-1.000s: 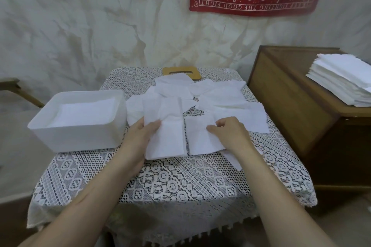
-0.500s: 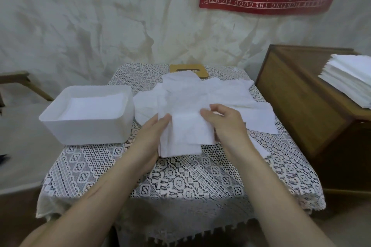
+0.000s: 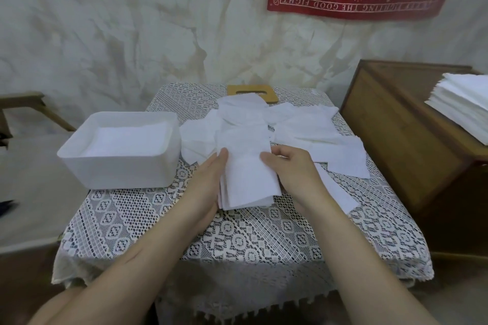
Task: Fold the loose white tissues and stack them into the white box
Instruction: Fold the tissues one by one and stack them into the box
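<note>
A folded white tissue (image 3: pixel 248 179) lies on the lace-covered table (image 3: pixel 237 240) in front of me. My left hand (image 3: pixel 208 179) lies flat along its left edge with straight fingers. My right hand (image 3: pixel 293 174) rests on its right side, fingertips pressing the top layer. Behind it spreads a heap of loose white tissues (image 3: pixel 298 129). The white box (image 3: pixel 124 150) stands at the table's left, with folded tissues stacked inside.
A wooden lid with a slot (image 3: pixel 252 91) lies at the table's far edge, partly under tissues. A wooden cabinet (image 3: pixel 396 126) at right carries a tall stack of white tissues (image 3: pixel 464 105). A wooden chair arm (image 3: pixel 23 103) shows at far left.
The tissue's right half has been folded over onto its left half. My right hand carried it across and now presses it down; my left hand stayed at the left edge.
</note>
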A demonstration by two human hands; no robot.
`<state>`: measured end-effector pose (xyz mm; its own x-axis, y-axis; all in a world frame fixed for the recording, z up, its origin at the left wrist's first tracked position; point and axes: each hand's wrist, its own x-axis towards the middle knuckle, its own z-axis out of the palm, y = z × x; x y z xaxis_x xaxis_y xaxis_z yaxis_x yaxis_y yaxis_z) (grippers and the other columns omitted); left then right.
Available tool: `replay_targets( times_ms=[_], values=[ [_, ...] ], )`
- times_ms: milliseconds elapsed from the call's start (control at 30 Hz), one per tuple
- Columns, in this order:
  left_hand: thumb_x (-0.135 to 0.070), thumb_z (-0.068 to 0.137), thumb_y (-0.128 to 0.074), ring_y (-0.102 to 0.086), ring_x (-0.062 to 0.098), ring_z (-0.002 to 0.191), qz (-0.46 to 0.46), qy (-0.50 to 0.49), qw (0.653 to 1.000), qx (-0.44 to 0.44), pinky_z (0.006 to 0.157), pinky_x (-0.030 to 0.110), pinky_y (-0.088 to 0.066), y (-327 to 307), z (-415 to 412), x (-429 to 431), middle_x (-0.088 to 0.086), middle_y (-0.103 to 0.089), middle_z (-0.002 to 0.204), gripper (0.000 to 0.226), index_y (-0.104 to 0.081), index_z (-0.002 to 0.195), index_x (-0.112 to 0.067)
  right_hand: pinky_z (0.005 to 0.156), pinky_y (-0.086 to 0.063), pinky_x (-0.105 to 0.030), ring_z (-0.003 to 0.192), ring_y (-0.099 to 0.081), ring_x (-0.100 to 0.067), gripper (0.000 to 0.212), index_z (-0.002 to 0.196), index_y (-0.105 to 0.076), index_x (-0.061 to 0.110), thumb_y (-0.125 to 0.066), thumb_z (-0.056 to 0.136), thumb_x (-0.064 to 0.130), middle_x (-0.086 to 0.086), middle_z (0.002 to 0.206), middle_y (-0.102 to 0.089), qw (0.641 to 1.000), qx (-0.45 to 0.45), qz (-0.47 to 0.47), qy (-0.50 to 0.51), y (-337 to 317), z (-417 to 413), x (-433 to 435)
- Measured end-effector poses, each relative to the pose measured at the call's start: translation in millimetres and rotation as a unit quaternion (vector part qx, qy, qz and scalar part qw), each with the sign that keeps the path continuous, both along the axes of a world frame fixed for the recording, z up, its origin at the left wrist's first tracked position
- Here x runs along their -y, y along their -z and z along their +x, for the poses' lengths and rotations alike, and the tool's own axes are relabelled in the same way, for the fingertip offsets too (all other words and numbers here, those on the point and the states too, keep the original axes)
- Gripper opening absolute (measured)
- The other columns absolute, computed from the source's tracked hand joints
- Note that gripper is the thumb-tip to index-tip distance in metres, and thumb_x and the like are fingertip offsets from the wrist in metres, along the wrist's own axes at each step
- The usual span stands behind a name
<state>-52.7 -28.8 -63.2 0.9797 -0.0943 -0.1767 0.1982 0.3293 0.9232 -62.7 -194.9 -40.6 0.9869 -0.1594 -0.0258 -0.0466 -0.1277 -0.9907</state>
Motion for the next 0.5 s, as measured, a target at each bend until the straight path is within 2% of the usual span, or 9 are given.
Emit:
replay_targets(
  times_ms=[133,233,300,367,433,500],
  values=[
    [-0.033,0.106,-0.053,-0.073,0.019,0.112,0.016,0.025,0.999,0.018,0.095,0.039,-0.056,-1.0,-3.8,-0.6,0.001,-0.077,0.119,0.029,-0.063,0.129,-0.017,0.081,-0.056,-0.042,0.098,-0.071,-0.030,0.009,0.092,-0.074,0.015,-0.069,0.094,0.023,-0.009,0.100,-0.076,0.999,0.009,-0.032,0.010,3.5,1.2,-10.6],
    [-0.027,0.107,-0.053,-0.074,0.020,0.109,0.031,0.032,0.999,0.031,0.090,0.039,-0.059,0.3,-4.8,-2.7,0.001,-0.077,0.117,0.025,-0.063,0.128,-0.018,0.076,-0.056,-0.039,0.093,-0.071,-0.025,0.008,0.085,-0.071,0.025,-0.069,0.091,0.030,0.000,0.094,-0.075,0.998,0.011,-0.062,0.012,4.6,1.7,-13.0],
    [-0.027,0.107,-0.054,-0.073,0.023,0.110,0.044,0.018,0.998,0.032,0.093,0.044,-0.059,1.5,-3.7,-3.4,0.001,-0.077,0.117,0.025,-0.064,0.128,-0.018,0.080,-0.059,-0.049,0.085,-0.070,-0.022,0.010,0.083,-0.069,0.035,-0.068,0.082,0.045,0.008,0.086,-0.072,0.993,0.018,-0.110,0.029,6.1,2.2,-10.6],
    [-0.028,0.106,-0.056,-0.073,0.024,0.111,0.057,0.001,0.998,0.033,0.099,0.048,-0.057,2.3,-2.3,-3.9,0.001,-0.077,0.118,0.026,-0.065,0.128,-0.018,0.080,-0.059,-0.050,0.082,-0.069,-0.018,0.018,0.089,-0.066,0.038,-0.065,0.078,0.053,0.009,0.085,-0.070,0.988,0.018,-0.149,0.039,7.1,2.2,-7.0],
    [-0.029,0.105,-0.058,-0.072,0.023,0.113,0.061,-0.002,0.997,0.037,0.103,0.050,-0.054,2.6,-2.2,-3.7,0.001,-0.076,0.120,0.027,-0.066,0.129,-0.017,0.085,-0.056,-0.042,0.089,-0.067,-0.013,0.032,0.102,-0.064,0.034,-0.066,0.081,0.058,0.011,0.093,-0.069,0.986,-0.004,-0.168,0.022,8.0,1.8,-4.5],
    [-0.029,0.105,-0.059,-0.072,0.024,0.114,0.066,-0.001,0.997,0.043,0.104,0.051,-0.053,2.7,-2.5,-2.7,0.002,-0.076,0.121,0.029,-0.066,0.129,-0.016,0.090,-0.055,-0.039,0.098,-0.068,-0.011,0.053,0.114,-0.064,0.030,-0.066,0.077,0.068,0.011,0.105,-0.070,0.989,-0.039,-0.139,-0.015,6.6,0.0,-4.3]
  ],
)
